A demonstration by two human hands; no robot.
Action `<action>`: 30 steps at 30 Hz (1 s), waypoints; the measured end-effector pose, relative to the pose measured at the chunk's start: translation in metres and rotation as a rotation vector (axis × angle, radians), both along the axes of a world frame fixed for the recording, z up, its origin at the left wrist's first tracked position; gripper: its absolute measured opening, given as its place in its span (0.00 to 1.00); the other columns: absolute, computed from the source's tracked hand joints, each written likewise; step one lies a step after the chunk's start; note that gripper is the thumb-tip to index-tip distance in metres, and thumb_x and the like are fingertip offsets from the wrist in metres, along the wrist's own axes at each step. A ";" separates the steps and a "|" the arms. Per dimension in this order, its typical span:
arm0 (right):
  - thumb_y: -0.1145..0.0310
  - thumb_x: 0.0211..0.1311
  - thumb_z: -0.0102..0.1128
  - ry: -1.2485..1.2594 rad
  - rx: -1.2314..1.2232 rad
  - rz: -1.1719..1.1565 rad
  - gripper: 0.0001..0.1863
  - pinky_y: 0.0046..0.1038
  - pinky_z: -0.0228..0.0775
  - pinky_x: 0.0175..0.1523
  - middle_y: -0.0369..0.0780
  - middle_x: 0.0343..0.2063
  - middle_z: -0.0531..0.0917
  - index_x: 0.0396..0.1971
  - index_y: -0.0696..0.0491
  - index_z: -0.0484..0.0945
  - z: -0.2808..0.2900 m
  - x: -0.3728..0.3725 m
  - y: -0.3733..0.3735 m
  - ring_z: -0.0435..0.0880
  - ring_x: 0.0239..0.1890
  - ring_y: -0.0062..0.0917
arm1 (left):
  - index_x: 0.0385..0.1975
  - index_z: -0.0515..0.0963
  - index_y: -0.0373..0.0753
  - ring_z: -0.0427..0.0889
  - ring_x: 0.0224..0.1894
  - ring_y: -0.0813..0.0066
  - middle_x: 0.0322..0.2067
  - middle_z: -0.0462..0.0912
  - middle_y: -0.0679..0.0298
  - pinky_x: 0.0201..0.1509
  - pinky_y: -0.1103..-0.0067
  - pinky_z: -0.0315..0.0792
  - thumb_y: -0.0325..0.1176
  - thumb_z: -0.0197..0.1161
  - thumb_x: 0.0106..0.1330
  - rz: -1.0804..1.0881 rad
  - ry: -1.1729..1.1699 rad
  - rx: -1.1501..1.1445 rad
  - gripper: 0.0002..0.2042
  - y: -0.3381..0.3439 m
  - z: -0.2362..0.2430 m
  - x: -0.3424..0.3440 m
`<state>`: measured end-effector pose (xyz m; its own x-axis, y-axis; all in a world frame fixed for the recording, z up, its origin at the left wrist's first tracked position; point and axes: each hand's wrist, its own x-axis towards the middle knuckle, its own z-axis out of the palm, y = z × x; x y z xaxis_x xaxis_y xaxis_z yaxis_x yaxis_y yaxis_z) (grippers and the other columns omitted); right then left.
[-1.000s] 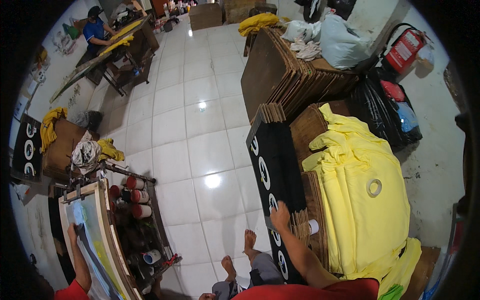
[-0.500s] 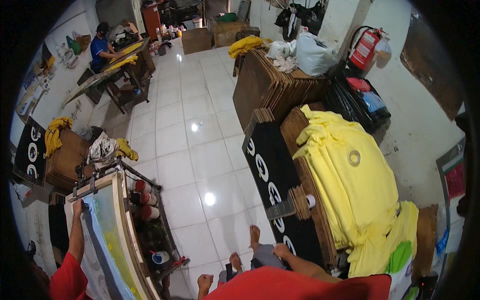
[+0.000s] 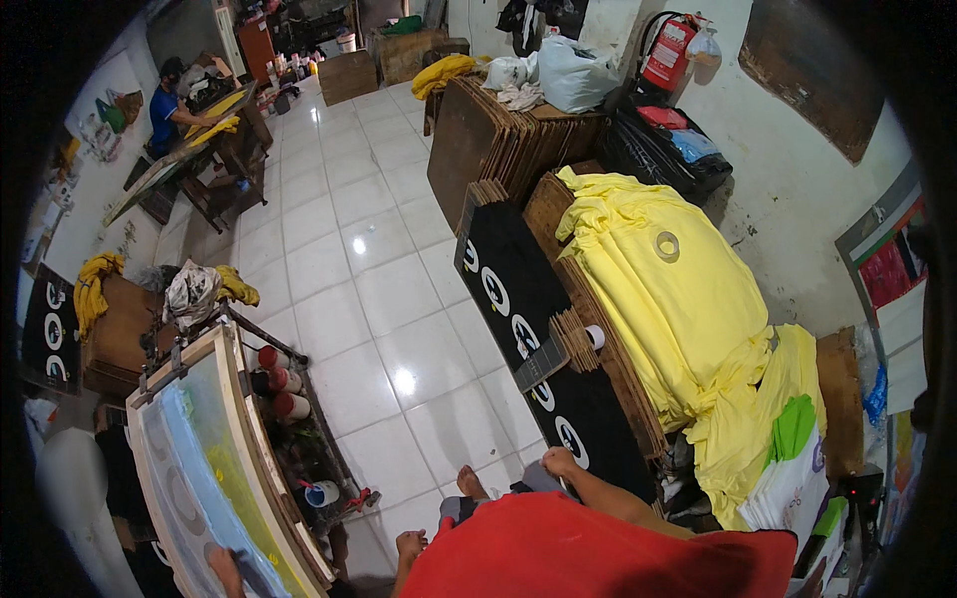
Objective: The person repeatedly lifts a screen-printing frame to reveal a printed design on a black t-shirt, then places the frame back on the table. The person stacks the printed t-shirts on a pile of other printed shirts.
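My left hand (image 3: 411,543) hangs at the front of my red shirt, over the tiled floor, fingers curled and nothing visible in them. My right hand (image 3: 559,461) is closed, nearest the black boards (image 3: 498,289) with white oval prints. A thin pale line shows just below it; what its fingers hold, if anything, is hidden. Right of the boards, yellow fabric (image 3: 668,299) lies heaped over stacked brown boards, with a roll of tape (image 3: 667,246) on top. At the left, another person's hand (image 3: 225,569) rests on a wooden-framed printing screen (image 3: 242,429) streaked with blue and yellow.
A rack with red-and-white jars (image 3: 287,381) and a paint cup (image 3: 321,493) stands beside the screen. White floor tiles (image 3: 389,329) run between the two sides. A person in blue (image 3: 164,115) bends over a far table. A fire extinguisher (image 3: 668,52) hangs on the right wall.
My view has shifted, and the board stacks sit farther left and higher in it. The other person's hand has moved from the screen's far end to its near end.
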<state>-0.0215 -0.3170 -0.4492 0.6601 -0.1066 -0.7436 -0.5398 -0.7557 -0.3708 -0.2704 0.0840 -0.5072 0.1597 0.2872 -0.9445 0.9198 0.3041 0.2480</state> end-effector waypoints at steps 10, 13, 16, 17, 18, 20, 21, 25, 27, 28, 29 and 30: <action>0.73 0.47 0.63 0.045 0.131 -0.299 0.06 0.26 0.70 0.25 0.40 0.21 0.80 0.26 0.57 0.78 0.021 -0.025 -0.063 0.79 0.22 0.23 | 0.25 0.74 0.35 0.76 0.17 0.75 0.17 0.77 0.62 0.17 0.82 0.65 0.32 0.63 0.55 -0.036 -0.060 -0.049 0.08 -0.053 0.063 0.048; 0.69 0.47 0.63 0.047 0.145 -0.346 0.08 0.30 0.73 0.30 0.42 0.23 0.81 0.27 0.57 0.80 0.011 -0.039 -0.099 0.81 0.25 0.26 | 0.25 0.74 0.35 0.76 0.17 0.75 0.17 0.77 0.63 0.16 0.81 0.65 0.32 0.63 0.56 -0.069 -0.023 -0.064 0.08 -0.084 0.072 0.043; 0.64 0.51 0.56 0.026 0.088 -0.049 0.11 0.32 0.72 0.26 0.42 0.20 0.80 0.23 0.57 0.81 0.000 -0.063 -0.145 0.80 0.21 0.29 | 0.25 0.77 0.35 0.75 0.19 0.77 0.17 0.76 0.64 0.19 0.81 0.66 0.33 0.64 0.56 -0.075 -0.072 -0.032 0.08 -0.113 0.079 0.028; 0.62 0.53 0.52 0.153 0.089 -0.172 0.14 0.34 0.72 0.25 0.42 0.18 0.80 0.21 0.57 0.81 -0.002 -0.070 -0.158 0.80 0.20 0.30 | 0.25 0.77 0.35 0.75 0.20 0.78 0.17 0.77 0.64 0.20 0.80 0.66 0.33 0.64 0.56 -0.203 -0.134 0.020 0.08 -0.124 0.081 0.023; 0.63 0.52 0.52 0.159 0.082 -0.132 0.14 0.33 0.71 0.24 0.42 0.17 0.79 0.20 0.58 0.80 -0.004 -0.076 -0.169 0.79 0.19 0.30 | 0.25 0.78 0.35 0.74 0.21 0.79 0.18 0.77 0.64 0.22 0.80 0.67 0.33 0.64 0.56 -0.323 -0.181 0.079 0.08 -0.133 0.082 0.020; 0.66 0.51 0.52 0.229 0.080 -0.039 0.12 0.32 0.69 0.22 0.42 0.16 0.79 0.19 0.58 0.79 0.000 -0.084 -0.194 0.78 0.17 0.29 | 0.25 0.79 0.34 0.74 0.22 0.80 0.19 0.78 0.64 0.24 0.79 0.67 0.34 0.65 0.56 -0.352 -0.148 0.142 0.08 -0.150 0.088 0.010; 0.67 0.51 0.53 0.290 0.044 0.001 0.11 0.31 0.68 0.21 0.41 0.15 0.78 0.18 0.58 0.79 0.001 -0.083 -0.202 0.77 0.15 0.27 | 0.25 0.80 0.34 0.74 0.22 0.80 0.19 0.79 0.64 0.25 0.79 0.68 0.34 0.65 0.55 -0.263 -0.076 0.142 0.09 -0.160 0.089 0.009; 0.74 0.49 0.54 0.341 0.201 -0.288 0.06 0.25 0.64 0.18 0.39 0.15 0.77 0.20 0.57 0.79 0.018 -0.073 -0.213 0.74 0.14 0.23 | 0.26 0.80 0.34 0.74 0.23 0.78 0.20 0.80 0.64 0.27 0.77 0.69 0.37 0.67 0.54 -0.163 0.005 0.156 0.11 -0.178 0.098 0.002; 0.78 0.46 0.55 0.348 0.171 -0.345 0.04 0.23 0.64 0.17 0.40 0.15 0.77 0.19 0.58 0.79 0.026 -0.054 -0.210 0.75 0.15 0.22 | 0.26 0.80 0.34 0.74 0.23 0.77 0.20 0.80 0.63 0.27 0.77 0.69 0.37 0.67 0.54 -0.127 0.005 0.170 0.11 -0.184 0.097 0.001; 0.78 0.46 0.55 0.308 0.196 -0.338 0.04 0.23 0.65 0.18 0.40 0.15 0.77 0.19 0.58 0.79 0.031 -0.044 -0.206 0.75 0.16 0.22 | 0.26 0.80 0.34 0.74 0.23 0.77 0.20 0.80 0.63 0.28 0.77 0.69 0.38 0.68 0.54 -0.116 -0.004 0.179 0.12 -0.186 0.096 0.000; 0.78 0.45 0.55 0.266 0.192 -0.337 0.04 0.22 0.65 0.18 0.40 0.15 0.77 0.19 0.58 0.79 0.035 -0.035 -0.201 0.76 0.16 0.22 | 0.26 0.80 0.34 0.74 0.23 0.76 0.20 0.80 0.63 0.28 0.76 0.69 0.38 0.68 0.53 -0.101 -0.023 0.192 0.12 -0.189 0.095 -0.003; 0.78 0.45 0.55 0.227 0.193 -0.333 0.04 0.22 0.65 0.18 0.40 0.15 0.77 0.19 0.58 0.79 0.040 -0.024 -0.196 0.76 0.17 0.22 | 0.26 0.80 0.34 0.75 0.23 0.76 0.20 0.80 0.63 0.29 0.76 0.69 0.38 0.69 0.53 -0.086 -0.027 0.188 0.12 -0.193 0.092 -0.005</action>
